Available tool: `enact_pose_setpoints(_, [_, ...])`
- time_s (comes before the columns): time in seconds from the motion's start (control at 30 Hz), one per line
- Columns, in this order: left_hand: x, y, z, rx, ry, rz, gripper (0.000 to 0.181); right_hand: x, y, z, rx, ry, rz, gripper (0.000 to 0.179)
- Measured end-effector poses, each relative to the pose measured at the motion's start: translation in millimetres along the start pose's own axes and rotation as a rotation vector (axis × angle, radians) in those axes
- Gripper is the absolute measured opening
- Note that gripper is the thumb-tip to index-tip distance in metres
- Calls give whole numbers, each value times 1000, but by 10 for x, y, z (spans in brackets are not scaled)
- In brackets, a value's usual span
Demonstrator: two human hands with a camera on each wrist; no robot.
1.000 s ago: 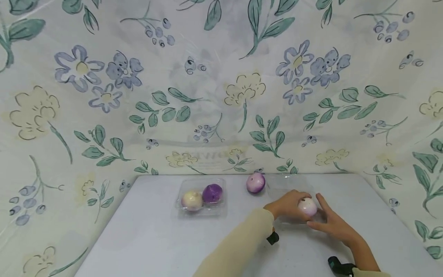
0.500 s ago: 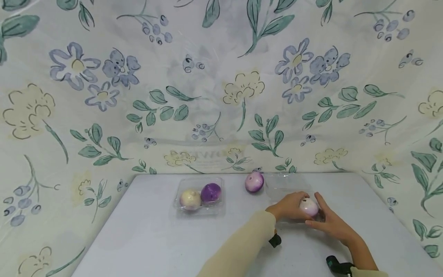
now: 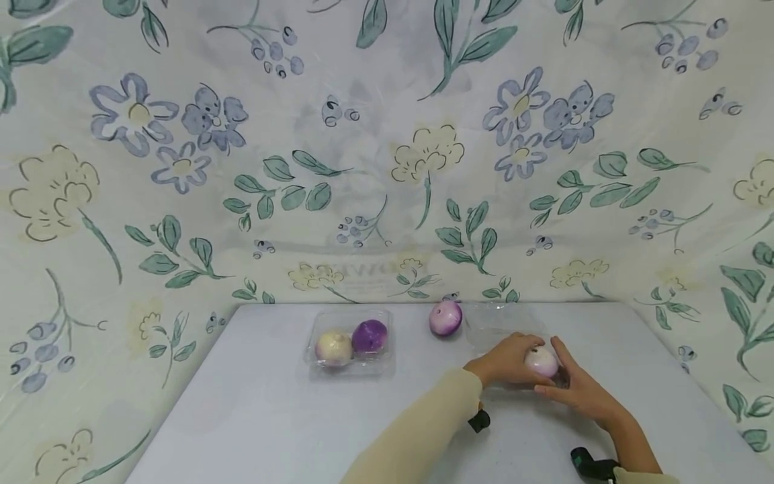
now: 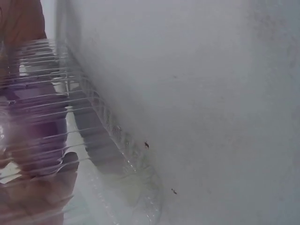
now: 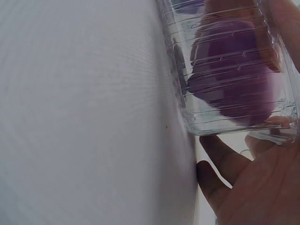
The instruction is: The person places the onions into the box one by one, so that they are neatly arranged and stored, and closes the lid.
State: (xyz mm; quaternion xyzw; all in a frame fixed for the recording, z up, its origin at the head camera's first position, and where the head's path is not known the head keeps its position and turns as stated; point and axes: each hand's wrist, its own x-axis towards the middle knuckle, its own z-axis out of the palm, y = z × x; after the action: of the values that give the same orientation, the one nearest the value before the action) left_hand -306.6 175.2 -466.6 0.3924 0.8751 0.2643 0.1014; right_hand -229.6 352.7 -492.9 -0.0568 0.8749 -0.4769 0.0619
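A pale pink-white onion point(image 3: 542, 361) sits in a clear ridged plastic clamshell box point(image 3: 498, 321) at the right of the table. My left hand point(image 3: 510, 359) grips this onion from the left, thumb on its near side and fingers over its far side. Through the box wall in the right wrist view, the onion point(image 5: 229, 70) looks purple. At the box's right end, my right hand point(image 3: 583, 390) spreads its thumb and fingers around the corner, fingertips right at the plastic. The clamshell's lid stands open toward the back.
A second clear box point(image 3: 351, 372) at the left of centre holds a yellowish onion point(image 3: 333, 347) and a purple onion point(image 3: 370, 336). Another pink-purple onion point(image 3: 445, 318) lies loose near the back edge of the white table point(image 3: 254, 410). A floral sheet point(image 3: 363, 222) hangs behind.
The gripped onion and my left hand have shifted slightly to the right inside the box. My right hand stays almost where it was.
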Motion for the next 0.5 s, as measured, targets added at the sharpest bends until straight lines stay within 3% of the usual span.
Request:
enact_pose_setpoints(0.3, [-19, -1, -26, 1, 24, 70, 70, -11, -12, 0, -27, 9, 8, 113])
enact_pose_setpoints(0.5, [-31, -15, -45, -20, 17, 80, 67, -28, -26, 1, 2, -6, 9, 113])
